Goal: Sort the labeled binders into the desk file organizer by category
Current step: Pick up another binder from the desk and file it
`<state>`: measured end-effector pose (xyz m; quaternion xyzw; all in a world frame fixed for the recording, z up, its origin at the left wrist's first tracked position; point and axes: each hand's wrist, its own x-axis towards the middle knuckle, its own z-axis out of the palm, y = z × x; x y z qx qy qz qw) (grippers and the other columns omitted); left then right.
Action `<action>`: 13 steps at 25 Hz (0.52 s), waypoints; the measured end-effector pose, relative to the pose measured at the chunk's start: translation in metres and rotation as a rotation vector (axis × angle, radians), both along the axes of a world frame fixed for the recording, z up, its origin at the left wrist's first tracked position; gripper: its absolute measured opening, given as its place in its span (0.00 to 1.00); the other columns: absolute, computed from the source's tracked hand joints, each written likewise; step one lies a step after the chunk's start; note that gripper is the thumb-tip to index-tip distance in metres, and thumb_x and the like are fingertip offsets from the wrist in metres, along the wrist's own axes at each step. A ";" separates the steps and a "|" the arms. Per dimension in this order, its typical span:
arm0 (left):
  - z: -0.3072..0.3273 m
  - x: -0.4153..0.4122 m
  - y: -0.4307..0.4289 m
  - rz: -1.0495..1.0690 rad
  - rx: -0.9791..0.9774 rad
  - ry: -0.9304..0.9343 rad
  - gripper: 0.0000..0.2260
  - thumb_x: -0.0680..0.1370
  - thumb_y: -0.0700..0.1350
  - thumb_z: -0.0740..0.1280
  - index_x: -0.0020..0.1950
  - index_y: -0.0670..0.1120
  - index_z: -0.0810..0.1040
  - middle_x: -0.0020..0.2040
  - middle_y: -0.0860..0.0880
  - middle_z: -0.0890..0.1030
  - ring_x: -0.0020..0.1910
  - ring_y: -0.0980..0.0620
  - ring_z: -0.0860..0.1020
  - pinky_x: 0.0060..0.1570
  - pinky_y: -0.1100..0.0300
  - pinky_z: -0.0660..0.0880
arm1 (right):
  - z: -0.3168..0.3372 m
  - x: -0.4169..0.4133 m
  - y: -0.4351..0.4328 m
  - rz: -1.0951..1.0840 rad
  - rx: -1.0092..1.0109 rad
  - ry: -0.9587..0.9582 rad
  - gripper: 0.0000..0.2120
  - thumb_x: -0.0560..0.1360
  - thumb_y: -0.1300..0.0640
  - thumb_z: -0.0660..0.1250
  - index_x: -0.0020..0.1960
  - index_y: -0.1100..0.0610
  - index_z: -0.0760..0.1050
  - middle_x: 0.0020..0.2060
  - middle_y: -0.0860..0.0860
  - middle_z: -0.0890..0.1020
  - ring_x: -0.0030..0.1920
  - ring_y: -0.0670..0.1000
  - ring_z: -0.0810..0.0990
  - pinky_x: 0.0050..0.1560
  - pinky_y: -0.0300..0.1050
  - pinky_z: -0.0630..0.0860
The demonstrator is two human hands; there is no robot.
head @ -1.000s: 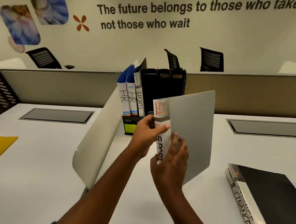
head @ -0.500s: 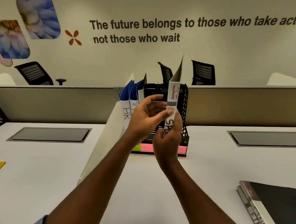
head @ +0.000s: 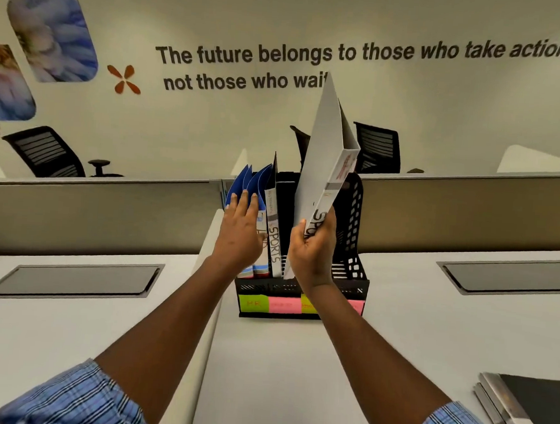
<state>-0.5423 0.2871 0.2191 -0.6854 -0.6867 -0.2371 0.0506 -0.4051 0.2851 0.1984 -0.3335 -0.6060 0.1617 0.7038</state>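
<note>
Now your right hand [head: 312,250] grips the grey SPORTS binder [head: 324,155] low on its spine, fingers curled round it. The binder stands tilted, its lower edge down at the front of the black organizer [head: 351,249], just beside the filed SPORTS binder [head: 275,241]. Your left hand [head: 241,229] is open, its straight fingers pressing against the blue HR binders [head: 254,180]. That push seems meant to keep them leaning aside and the slot's mouth wide. Coloured labels [head: 284,305] on the organizer's front mark the categories. A stack of binders [head: 522,410] lies on the surface [head: 278,375] at your right, so sorting looks unfinished. Straighten the binder before lowering it.
</note>
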 end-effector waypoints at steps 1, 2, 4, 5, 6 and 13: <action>-0.006 -0.002 0.006 0.006 0.004 -0.010 0.36 0.78 0.47 0.64 0.78 0.44 0.45 0.79 0.45 0.46 0.77 0.46 0.41 0.73 0.53 0.40 | -0.003 -0.002 0.010 -0.005 0.003 -0.011 0.24 0.76 0.67 0.58 0.70 0.73 0.59 0.67 0.67 0.68 0.68 0.63 0.70 0.66 0.57 0.70; -0.012 -0.004 0.010 0.013 0.012 -0.010 0.35 0.78 0.48 0.64 0.77 0.43 0.45 0.79 0.45 0.47 0.77 0.46 0.41 0.73 0.53 0.40 | -0.006 -0.003 0.018 -0.013 0.004 -0.015 0.24 0.76 0.67 0.58 0.70 0.73 0.59 0.67 0.68 0.68 0.68 0.64 0.70 0.67 0.56 0.70; -0.026 -0.005 0.013 0.027 0.071 0.016 0.34 0.79 0.50 0.63 0.77 0.44 0.48 0.78 0.45 0.50 0.77 0.46 0.43 0.74 0.53 0.40 | -0.014 -0.007 0.033 -0.016 -0.005 -0.016 0.24 0.78 0.65 0.58 0.70 0.74 0.58 0.67 0.69 0.67 0.68 0.66 0.69 0.68 0.48 0.68; -0.032 -0.005 0.015 0.032 0.119 0.016 0.32 0.79 0.50 0.62 0.77 0.44 0.50 0.78 0.45 0.52 0.77 0.46 0.45 0.74 0.54 0.39 | -0.017 -0.010 0.040 -0.011 -0.005 -0.024 0.23 0.78 0.64 0.58 0.70 0.74 0.58 0.67 0.69 0.67 0.68 0.66 0.69 0.69 0.45 0.68; -0.035 -0.004 0.016 0.035 0.159 0.011 0.30 0.79 0.50 0.62 0.77 0.45 0.52 0.78 0.45 0.54 0.77 0.46 0.47 0.73 0.54 0.39 | -0.021 -0.012 0.047 -0.003 -0.008 -0.038 0.23 0.79 0.62 0.57 0.70 0.73 0.58 0.67 0.69 0.67 0.68 0.66 0.69 0.69 0.43 0.67; -0.046 -0.007 0.022 0.054 0.241 0.031 0.25 0.80 0.41 0.60 0.76 0.46 0.57 0.78 0.45 0.56 0.77 0.47 0.49 0.73 0.56 0.38 | -0.062 -0.028 0.070 0.100 -0.134 -0.097 0.25 0.80 0.58 0.56 0.74 0.65 0.56 0.70 0.63 0.66 0.70 0.56 0.68 0.67 0.30 0.65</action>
